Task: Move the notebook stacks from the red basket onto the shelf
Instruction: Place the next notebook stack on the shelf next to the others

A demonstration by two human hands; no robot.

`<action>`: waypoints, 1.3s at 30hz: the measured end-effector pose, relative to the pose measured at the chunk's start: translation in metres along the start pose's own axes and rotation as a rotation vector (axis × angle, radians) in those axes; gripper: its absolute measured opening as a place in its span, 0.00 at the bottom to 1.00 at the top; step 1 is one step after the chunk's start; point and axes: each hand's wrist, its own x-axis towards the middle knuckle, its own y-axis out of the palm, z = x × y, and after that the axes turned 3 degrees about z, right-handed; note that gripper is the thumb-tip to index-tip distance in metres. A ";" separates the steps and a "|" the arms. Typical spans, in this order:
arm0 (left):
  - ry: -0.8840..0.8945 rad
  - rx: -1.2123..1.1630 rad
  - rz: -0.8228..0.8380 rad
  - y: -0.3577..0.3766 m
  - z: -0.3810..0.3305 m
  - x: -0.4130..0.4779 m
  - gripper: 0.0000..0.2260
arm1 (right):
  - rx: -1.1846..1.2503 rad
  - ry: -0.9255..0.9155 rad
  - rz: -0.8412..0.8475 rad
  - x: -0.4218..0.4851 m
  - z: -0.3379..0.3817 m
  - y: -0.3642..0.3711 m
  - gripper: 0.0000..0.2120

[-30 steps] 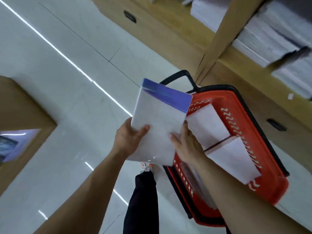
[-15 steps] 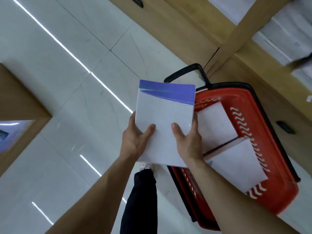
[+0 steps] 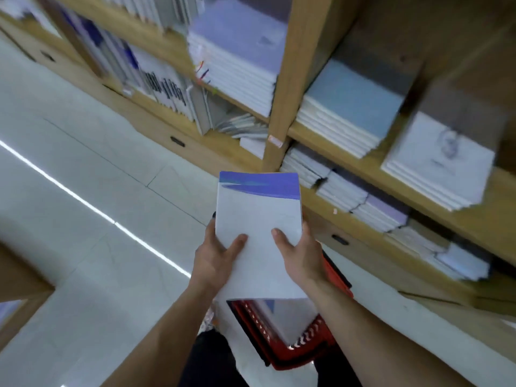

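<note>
— Any room on the left?
— Open floor [image 3: 83, 177] there. The left hand [image 3: 212, 261] and right hand [image 3: 304, 258] grip the notebook stack [image 3: 259, 219] by its near corners, thumbs on top, above the red basket [image 3: 296, 356]. Its far edge lies near the packed shelf [image 3: 282, 107], right.

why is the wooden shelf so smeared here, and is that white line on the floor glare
Head view: the wooden shelf unit is motion-blurred, worst toward the right edge; the white notebook stack with a purple band, gripped by the left hand and right hand, is fairly sharp; the white line on the glossy pale floor looks like a reflected light.
</note>
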 end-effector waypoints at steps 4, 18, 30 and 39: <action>0.117 0.040 0.089 0.001 -0.076 -0.029 0.29 | 0.021 -0.037 -0.116 -0.036 0.046 -0.062 0.20; 0.360 0.010 0.171 0.057 -0.252 0.034 0.26 | 0.105 -0.172 -0.348 0.025 0.112 -0.188 0.23; 0.244 0.052 0.243 0.067 -0.261 0.076 0.22 | 0.246 -0.095 -0.356 0.079 0.112 -0.197 0.22; 0.428 0.040 0.080 0.066 -0.257 0.059 0.12 | 0.260 -0.109 -0.432 0.070 0.119 -0.184 0.17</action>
